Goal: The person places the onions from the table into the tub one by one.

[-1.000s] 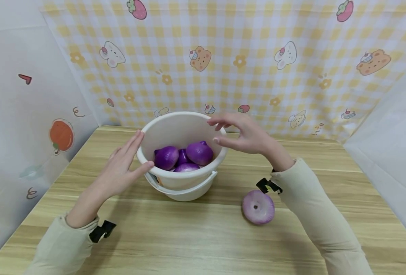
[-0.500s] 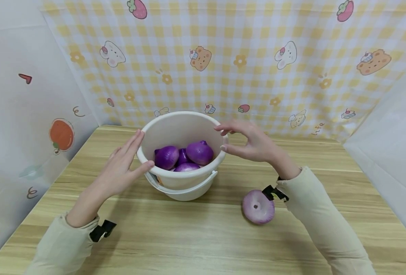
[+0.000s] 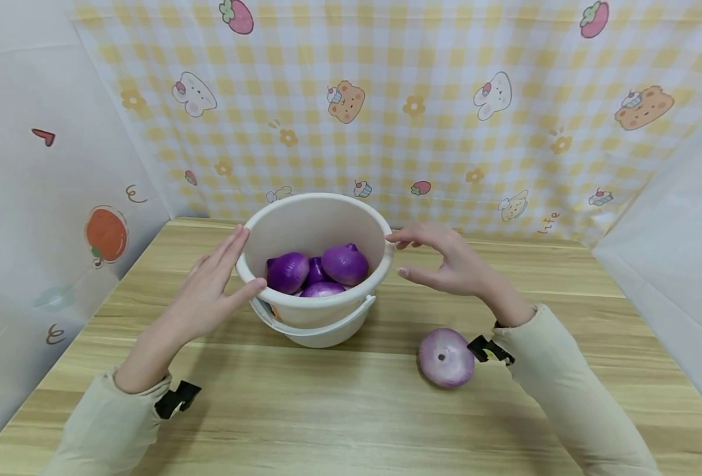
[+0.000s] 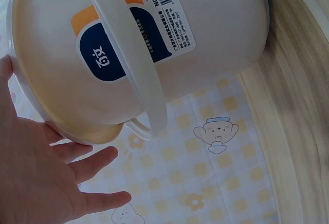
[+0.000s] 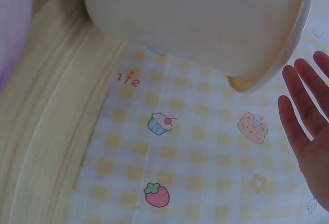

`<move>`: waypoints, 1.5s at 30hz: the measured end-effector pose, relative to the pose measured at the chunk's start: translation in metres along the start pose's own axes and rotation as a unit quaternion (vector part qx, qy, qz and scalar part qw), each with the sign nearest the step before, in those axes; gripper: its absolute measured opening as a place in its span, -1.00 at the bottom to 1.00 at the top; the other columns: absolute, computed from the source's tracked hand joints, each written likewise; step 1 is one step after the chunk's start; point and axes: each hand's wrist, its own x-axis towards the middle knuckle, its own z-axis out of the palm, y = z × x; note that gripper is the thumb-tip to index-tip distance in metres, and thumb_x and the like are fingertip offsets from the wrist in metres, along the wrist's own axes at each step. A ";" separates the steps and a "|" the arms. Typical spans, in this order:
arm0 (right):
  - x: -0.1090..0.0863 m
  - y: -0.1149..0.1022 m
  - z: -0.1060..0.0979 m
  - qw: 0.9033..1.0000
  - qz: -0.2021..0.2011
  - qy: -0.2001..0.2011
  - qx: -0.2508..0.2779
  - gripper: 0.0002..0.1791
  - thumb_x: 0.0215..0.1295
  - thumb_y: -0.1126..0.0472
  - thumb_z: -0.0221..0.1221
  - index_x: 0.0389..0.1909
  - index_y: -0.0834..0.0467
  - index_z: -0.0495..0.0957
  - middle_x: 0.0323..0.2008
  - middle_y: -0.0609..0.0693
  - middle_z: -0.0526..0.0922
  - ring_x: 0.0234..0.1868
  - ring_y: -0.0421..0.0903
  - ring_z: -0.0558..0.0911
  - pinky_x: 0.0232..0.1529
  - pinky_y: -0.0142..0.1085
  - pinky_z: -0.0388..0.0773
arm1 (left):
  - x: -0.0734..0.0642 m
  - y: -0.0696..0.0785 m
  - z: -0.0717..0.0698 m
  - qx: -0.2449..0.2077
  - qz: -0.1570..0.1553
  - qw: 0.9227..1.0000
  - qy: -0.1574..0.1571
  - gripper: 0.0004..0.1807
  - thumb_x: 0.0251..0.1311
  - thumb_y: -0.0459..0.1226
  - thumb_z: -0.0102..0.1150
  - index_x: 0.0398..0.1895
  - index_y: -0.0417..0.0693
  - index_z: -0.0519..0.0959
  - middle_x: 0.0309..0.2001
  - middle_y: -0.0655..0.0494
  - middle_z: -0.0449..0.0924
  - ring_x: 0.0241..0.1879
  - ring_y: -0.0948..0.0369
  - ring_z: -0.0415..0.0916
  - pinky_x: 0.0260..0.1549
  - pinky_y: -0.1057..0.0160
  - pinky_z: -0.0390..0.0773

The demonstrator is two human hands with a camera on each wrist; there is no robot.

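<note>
A white bucket [image 3: 318, 316] stands upright on the table, its handle lowered across the front. Inside it lie several purple onions [image 3: 345, 264]. My left hand [image 3: 202, 297] rests on the left of the rim with fingers extended and thumb spread; in the left wrist view the hand [image 4: 46, 178] lies along the rim, beside the labelled wall. Just off the right side of the rim is my right hand [image 3: 452, 261], fingers slightly bent and holding nothing. The right wrist view has its spread fingers beside the rim. Half an onion [image 3: 446, 357] lies cut side up, right of the bucket.
The wooden table [image 3: 327, 410] reaches back to a yellow checked cloth [image 3: 387, 132] hanging behind the bucket. White printed sheets [image 3: 53, 198] close off the left and right sides. A label [image 4: 139, 34] is stuck on the bucket wall.
My right hand has moved from over the bucket's opening rightward and toward me, out to the rim's outer side. The left hand, the bucket and the onions have stayed put.
</note>
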 end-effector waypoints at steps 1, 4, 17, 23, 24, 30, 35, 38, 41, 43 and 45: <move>-0.002 0.000 0.000 1.000 0.001 -0.001 0.000 -0.52 -0.12 0.38 0.26 -0.06 0.34 0.46 -0.17 0.13 0.55 -0.20 0.00 0.52 -0.18 -0.13 0.43 | 0.000 0.000 0.000 0.001 0.000 1.000 0.000 -0.16 0.16 0.05 -0.04 0.38 -0.03 -0.18 0.36 0.06 -0.26 0.29 0.00 -0.21 0.11 -0.21 -0.20; -0.008 0.001 -0.001 1.000 0.000 -0.007 0.002 -0.50 -0.08 0.34 0.25 -0.02 0.29 0.45 -0.11 0.05 0.54 -0.16 -0.06 0.51 -0.16 -0.18 0.43 | 0.000 0.000 0.000 0.002 0.002 1.000 0.000 -0.16 0.16 0.06 -0.05 0.38 -0.04 -0.18 0.36 0.05 -0.26 0.29 -0.01 -0.21 0.11 -0.21 -0.19; -0.042 0.000 -0.001 0.999 0.028 -0.045 -0.012 -0.48 -0.02 0.20 0.27 0.03 0.18 0.42 -0.08 -0.07 0.51 -0.12 -0.13 0.48 -0.12 -0.24 0.41 | 0.000 0.002 0.000 0.000 0.009 1.000 0.000 -0.15 0.17 0.07 -0.06 0.37 -0.06 -0.18 0.36 0.01 -0.25 0.28 -0.06 -0.18 0.09 -0.25 -0.17; -0.054 0.000 0.001 0.998 0.033 -0.055 -0.023 -0.46 -0.06 0.21 0.27 0.03 0.21 0.42 -0.08 -0.07 0.51 -0.13 -0.13 0.49 -0.11 -0.25 0.39 | 0.000 0.001 0.001 0.001 0.011 1.000 0.000 -0.16 0.17 0.07 -0.06 0.37 -0.06 -0.18 0.36 0.00 -0.24 0.28 -0.07 -0.18 0.08 -0.25 -0.16; -0.057 0.001 0.001 0.997 0.037 -0.059 -0.023 -0.45 -0.07 0.21 0.27 0.03 0.20 0.42 -0.07 -0.08 0.50 -0.13 -0.13 0.48 -0.10 -0.25 0.39 | 0.000 0.001 0.001 0.001 0.010 1.000 -0.001 -0.16 0.17 0.07 -0.06 0.37 -0.06 -0.18 0.36 0.00 -0.24 0.28 -0.06 -0.18 0.08 -0.25 -0.16; -0.071 0.001 0.003 0.995 0.061 -0.078 -0.026 -0.42 -0.08 0.17 0.30 0.05 0.15 0.40 -0.06 -0.12 0.49 -0.10 -0.16 0.46 -0.09 -0.26 0.38 | 0.000 0.001 0.000 0.001 0.006 1.000 -0.001 -0.16 0.17 0.07 -0.06 0.38 -0.04 -0.18 0.36 0.03 -0.25 0.29 -0.02 -0.20 0.09 -0.24 -0.17; -0.084 0.002 0.006 0.992 0.076 -0.092 -0.033 -0.38 -0.10 0.11 0.33 0.07 0.09 0.39 -0.06 -0.14 0.48 -0.11 -0.15 0.47 -0.12 -0.24 0.40 | 0.000 0.002 0.000 -0.001 0.010 1.000 0.000 -0.16 0.17 0.07 -0.06 0.37 -0.06 -0.18 0.36 0.00 -0.24 0.28 -0.06 -0.18 0.08 -0.25 -0.16; -0.091 0.002 0.007 0.990 0.094 -0.101 -0.032 -0.37 -0.08 0.07 0.33 0.09 0.05 0.38 -0.07 -0.18 0.47 -0.10 -0.15 0.46 -0.13 -0.22 0.40 | 0.000 0.002 0.000 -0.003 0.011 1.000 0.001 -0.16 0.17 0.06 -0.06 0.37 -0.07 -0.17 0.36 -0.01 -0.23 0.28 -0.06 -0.18 0.08 -0.25 -0.16; -0.096 0.002 0.008 0.988 0.106 -0.106 -0.025 -0.36 -0.07 0.07 0.32 0.10 0.04 0.37 -0.06 -0.18 0.46 -0.09 -0.15 0.45 -0.13 -0.20 0.40 | -0.001 0.001 0.000 -0.003 0.012 1.000 0.003 -0.16 0.17 0.06 -0.05 0.37 -0.07 -0.17 0.36 -0.01 -0.24 0.28 -0.06 -0.18 0.09 -0.24 -0.16; -0.099 0.002 0.009 0.988 0.108 -0.108 -0.025 -0.36 -0.06 0.06 0.32 0.10 0.06 0.36 -0.04 -0.16 0.46 -0.08 -0.16 0.45 -0.13 -0.19 0.39 | -0.001 0.001 0.000 -0.002 0.012 1.000 0.003 -0.16 0.16 0.06 -0.05 0.37 -0.07 -0.17 0.36 -0.01 -0.24 0.28 -0.06 -0.18 0.08 -0.25 -0.15; -0.102 0.002 0.010 0.988 0.106 -0.108 -0.026 -0.35 -0.07 0.04 0.32 0.10 0.10 0.37 -0.03 -0.13 0.47 -0.08 -0.16 0.45 -0.12 -0.20 0.39 | -0.001 0.001 0.000 -0.001 0.012 1.000 0.003 -0.16 0.17 0.06 -0.05 0.37 -0.07 -0.17 0.36 -0.01 -0.24 0.28 -0.06 -0.18 0.07 -0.25 -0.14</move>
